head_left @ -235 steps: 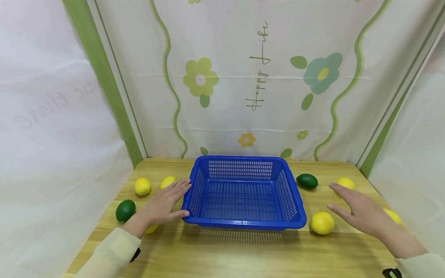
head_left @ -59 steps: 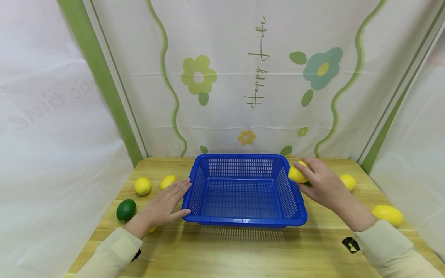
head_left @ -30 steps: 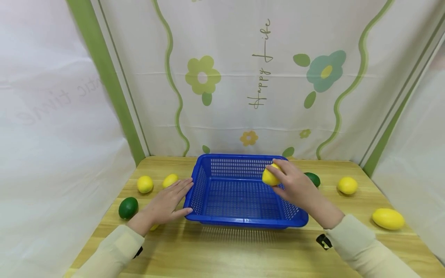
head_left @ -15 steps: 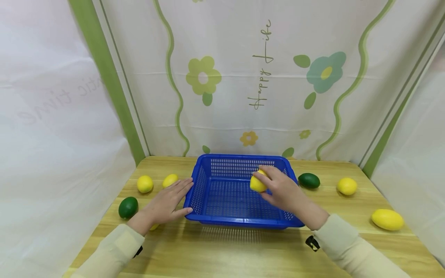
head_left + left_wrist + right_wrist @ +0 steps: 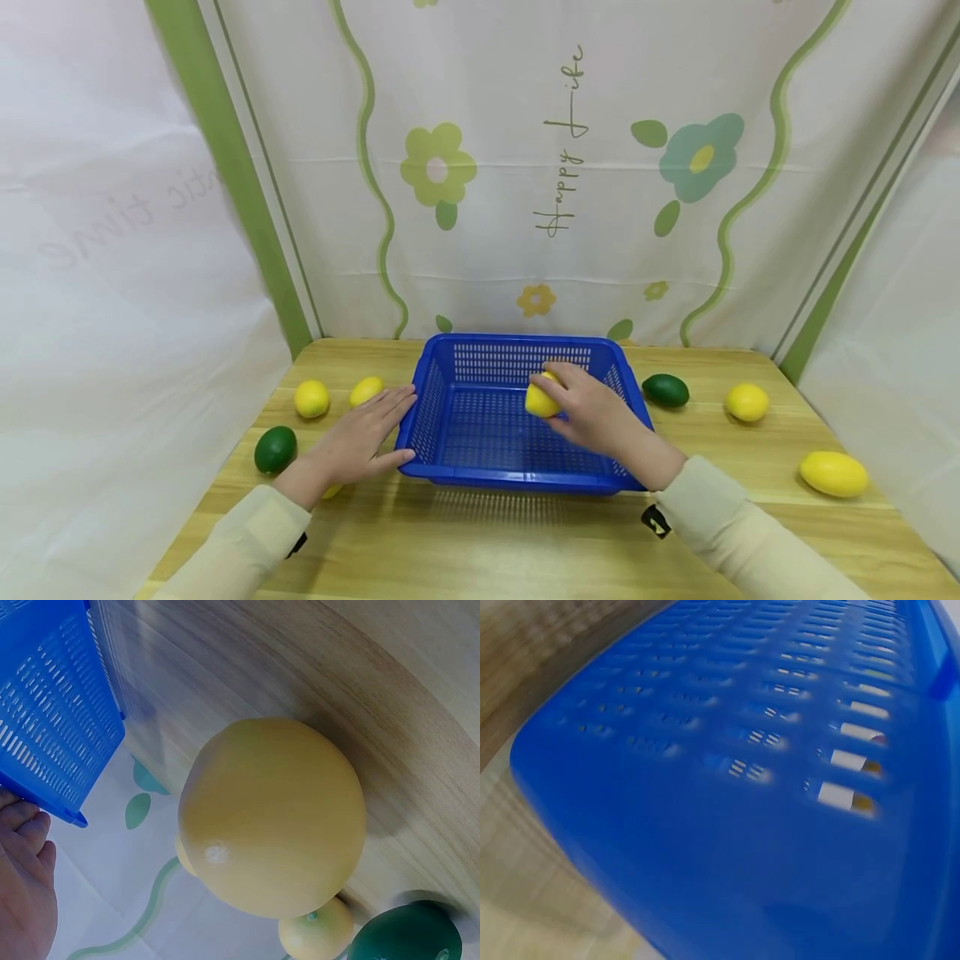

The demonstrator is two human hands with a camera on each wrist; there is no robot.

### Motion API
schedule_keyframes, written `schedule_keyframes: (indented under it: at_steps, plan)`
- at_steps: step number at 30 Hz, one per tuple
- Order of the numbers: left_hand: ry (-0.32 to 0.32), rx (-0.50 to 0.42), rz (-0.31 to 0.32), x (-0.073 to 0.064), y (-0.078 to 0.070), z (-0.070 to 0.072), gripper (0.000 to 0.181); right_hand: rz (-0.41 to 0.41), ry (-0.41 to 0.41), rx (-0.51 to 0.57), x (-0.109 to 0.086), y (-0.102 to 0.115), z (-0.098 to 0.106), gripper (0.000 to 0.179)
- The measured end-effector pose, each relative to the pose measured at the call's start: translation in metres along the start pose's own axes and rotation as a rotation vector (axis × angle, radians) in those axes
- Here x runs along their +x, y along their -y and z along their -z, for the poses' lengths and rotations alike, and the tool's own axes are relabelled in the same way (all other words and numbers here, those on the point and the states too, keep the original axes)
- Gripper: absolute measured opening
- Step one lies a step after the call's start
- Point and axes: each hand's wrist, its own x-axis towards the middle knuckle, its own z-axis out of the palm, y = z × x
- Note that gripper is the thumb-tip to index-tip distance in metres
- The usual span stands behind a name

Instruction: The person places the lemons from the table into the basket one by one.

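Observation:
My right hand (image 5: 596,417) grips a yellow lemon (image 5: 540,400) between thumb and fingers, over the inside of the blue plastic basket (image 5: 517,479). In the right wrist view the perforated basket wall (image 5: 705,825) fills most of the picture, hiding hand and lemon. My left hand (image 5: 358,446) rests with straight fingers on the basket's left rim; the left wrist view shows its fingers (image 5: 30,832) at that rim. Close to this wrist camera, a large-looking yellow fruit (image 5: 274,817) lies on the wood. Nothing lies on the part of the basket floor that shows.
Left of the basket are lemons (image 5: 311,400), one partly under my left wrist, and a dark green avocado-like fruit (image 5: 275,450). To the right lie another green fruit (image 5: 666,391), a round lemon (image 5: 747,402) and a longer one (image 5: 834,474). A printed curtain (image 5: 487,275) hangs behind the table.
My right hand has taken the lemon from right of the basket, carried it left over the rim and lowered it slightly inside. My left hand stays on the rim.

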Motion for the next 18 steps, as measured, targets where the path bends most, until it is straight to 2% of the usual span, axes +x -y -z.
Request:
schedule_keyframes:
  at_steps: [12,18]
  plan:
    - [-0.025,-0.003,-0.015,0.000,0.001,-0.002,0.078,-0.053,0.085,0.009,0.001,0.002,-0.012,0.057]
    - [-0.016,-0.005,-0.012,0.000,0.000,-0.001,0.078,-0.116,0.168,0.033,0.002,0.004,-0.014,0.057]
